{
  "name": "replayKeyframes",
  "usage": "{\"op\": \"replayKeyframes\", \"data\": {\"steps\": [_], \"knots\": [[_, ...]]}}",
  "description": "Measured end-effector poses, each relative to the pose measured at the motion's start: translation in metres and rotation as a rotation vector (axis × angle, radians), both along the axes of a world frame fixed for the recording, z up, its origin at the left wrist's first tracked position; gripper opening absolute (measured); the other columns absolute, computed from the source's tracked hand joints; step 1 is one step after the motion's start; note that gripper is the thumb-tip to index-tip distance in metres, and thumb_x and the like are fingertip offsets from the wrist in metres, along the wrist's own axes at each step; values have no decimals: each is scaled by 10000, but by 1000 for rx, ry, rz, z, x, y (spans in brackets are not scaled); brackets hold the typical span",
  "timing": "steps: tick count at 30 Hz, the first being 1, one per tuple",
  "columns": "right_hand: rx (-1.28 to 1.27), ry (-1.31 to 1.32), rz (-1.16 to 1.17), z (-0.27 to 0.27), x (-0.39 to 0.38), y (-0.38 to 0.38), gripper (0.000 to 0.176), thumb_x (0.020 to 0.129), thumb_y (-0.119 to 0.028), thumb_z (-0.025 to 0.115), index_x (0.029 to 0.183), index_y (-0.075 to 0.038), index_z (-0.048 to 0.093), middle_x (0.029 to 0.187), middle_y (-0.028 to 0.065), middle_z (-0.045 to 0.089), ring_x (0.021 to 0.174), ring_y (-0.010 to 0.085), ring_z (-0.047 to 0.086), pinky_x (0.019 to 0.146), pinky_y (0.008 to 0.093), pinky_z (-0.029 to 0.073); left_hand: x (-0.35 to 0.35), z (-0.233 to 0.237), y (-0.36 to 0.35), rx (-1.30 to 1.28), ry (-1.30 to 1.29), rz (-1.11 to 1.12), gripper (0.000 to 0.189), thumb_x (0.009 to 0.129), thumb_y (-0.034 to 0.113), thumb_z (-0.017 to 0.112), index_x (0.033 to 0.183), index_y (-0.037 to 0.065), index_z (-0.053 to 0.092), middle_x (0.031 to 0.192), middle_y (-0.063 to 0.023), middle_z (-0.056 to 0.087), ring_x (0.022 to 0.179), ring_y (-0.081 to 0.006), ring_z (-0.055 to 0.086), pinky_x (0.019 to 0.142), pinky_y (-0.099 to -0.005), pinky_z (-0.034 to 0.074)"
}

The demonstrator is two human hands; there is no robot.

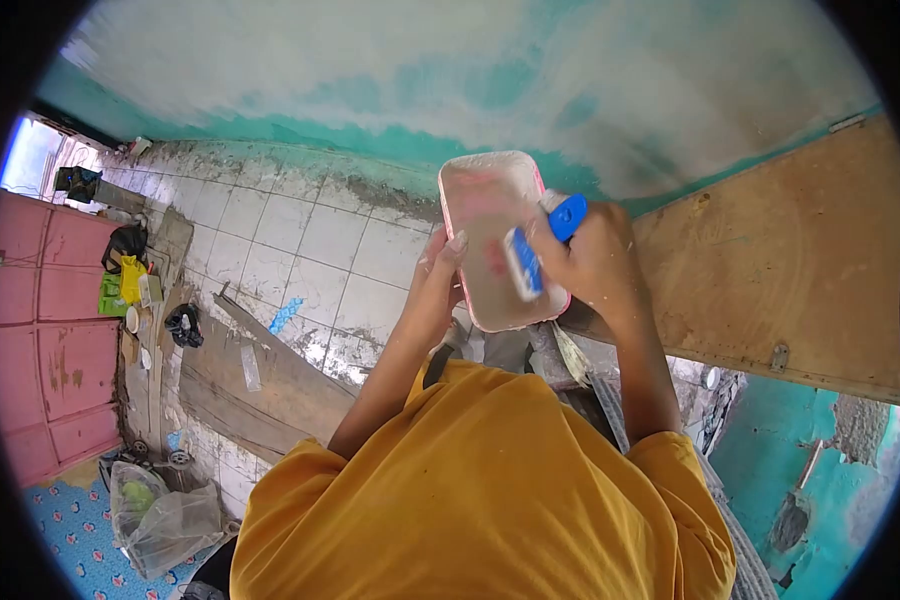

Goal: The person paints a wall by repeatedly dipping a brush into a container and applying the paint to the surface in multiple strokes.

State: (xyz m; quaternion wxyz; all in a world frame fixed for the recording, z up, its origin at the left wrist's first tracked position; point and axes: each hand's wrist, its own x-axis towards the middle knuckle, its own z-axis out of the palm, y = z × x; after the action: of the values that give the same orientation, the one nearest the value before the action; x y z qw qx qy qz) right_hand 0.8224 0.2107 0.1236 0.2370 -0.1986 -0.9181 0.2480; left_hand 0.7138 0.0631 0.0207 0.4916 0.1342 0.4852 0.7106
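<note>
My left hand [440, 268] grips the left rim of a white rectangular tray [478, 205], whose inside is smeared with pink and whitish residue. In my right hand [600, 255] is a blue-handled tool [567, 217], its handle end sticking out above the fingers. The tool's blue and white head [523, 264] is over the tray's right half, blurred by motion. The tray hangs in front of my body, tilted, with its far end toward the wall.
A turquoise wall [400, 140] with whitish patches rises ahead. At right is a wooden panel [770, 260]. Loose boards [260, 385] lie on the tiled floor [300, 235] at left, near bags [130, 280] and a pink door [75, 350]. A plastic bag [175, 525] sits lower left.
</note>
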Motion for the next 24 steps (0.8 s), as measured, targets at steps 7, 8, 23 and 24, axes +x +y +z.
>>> {"op": "replayKeyframes", "data": {"steps": [7, 8, 23, 24], "knots": [[36, -64, -31, 8, -1, -6, 238, 833, -242, 654, 729, -31, 620, 611, 176, 599, 546, 367, 591, 515, 417, 479, 0, 1, -1, 16, -7, 3, 707, 933, 473, 518, 1443, 25, 322, 1279, -141, 525, 1069, -208, 583, 835, -336, 513], [37, -63, -31, 6, -2, -6, 238, 833, -242, 654, 729, -31, 620, 611, 176, 599, 546, 367, 591, 515, 417, 479, 0, 1, -2, 17, -6, 3, 707, 933, 473, 518, 1443, 25, 322, 1279, -141, 525, 1069, -208, 583, 835, -336, 513], [-114, 99, -20, -9, 0, -5, 260, 856, -234, 624, 693, -32, 599, 592, 170, 576, 542, 364, 572, 532, 415, 473, 1, -4, -4, 7, -7, 10, 689, 930, 457, 542, 1430, 30, 339, 1251, -125, 541, 1040, -175, 577, 770, -296, 502], [-21, 117, -38, -9, 2, -3, 256, 854, -230, 627, 694, -33, 597, 591, 174, 574, 547, 371, 570, 530, 418, 471, 1, -1, -4, 8, -25, 0, 688, 929, 453, 547, 1431, 31, 338, 1249, -126, 543, 1034, -177, 582, 768, -298, 504]]}}
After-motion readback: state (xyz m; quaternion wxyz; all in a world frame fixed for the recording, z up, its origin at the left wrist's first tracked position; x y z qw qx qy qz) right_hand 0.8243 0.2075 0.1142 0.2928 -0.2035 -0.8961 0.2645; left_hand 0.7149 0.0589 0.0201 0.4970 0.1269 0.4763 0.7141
